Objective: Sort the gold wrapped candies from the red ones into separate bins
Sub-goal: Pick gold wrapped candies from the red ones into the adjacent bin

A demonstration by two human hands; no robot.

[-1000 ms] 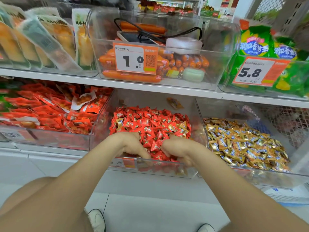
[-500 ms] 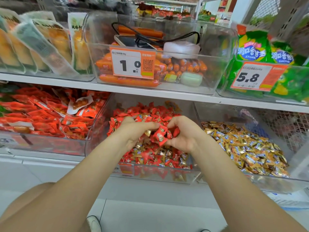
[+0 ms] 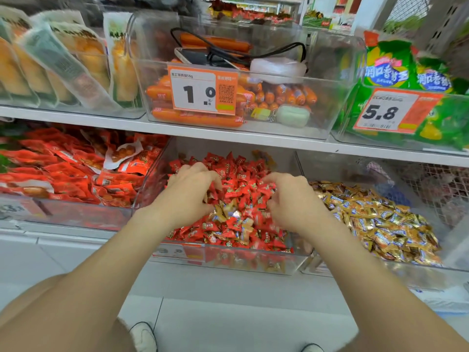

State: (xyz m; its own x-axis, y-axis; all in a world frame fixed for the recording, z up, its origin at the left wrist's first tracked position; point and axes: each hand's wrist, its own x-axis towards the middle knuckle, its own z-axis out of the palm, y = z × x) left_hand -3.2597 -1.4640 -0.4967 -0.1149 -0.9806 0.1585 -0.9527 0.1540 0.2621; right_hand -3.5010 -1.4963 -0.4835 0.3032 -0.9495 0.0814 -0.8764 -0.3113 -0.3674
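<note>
Fingers of left hand (image 3: pixel 189 190) and right hand (image 3: pixel 291 201) curl into red candies (image 3: pixel 241 171) in the lower shelf's (image 3: pixel 63 236) middle bin (image 3: pixel 253 264); blur hides any grip. Gold candies (image 3: pixel 380 222) fill the right bin (image 3: pixel 380 274).

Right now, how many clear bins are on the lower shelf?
3: left bin of red packets, middle bin of mostly red candies, right bin of gold candies. More may lie off frame.

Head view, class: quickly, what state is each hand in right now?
Left hand: fingers curled into the red candies; grip cannot be told.
Right hand: fingers curled into them too; grip cannot be told.
</note>
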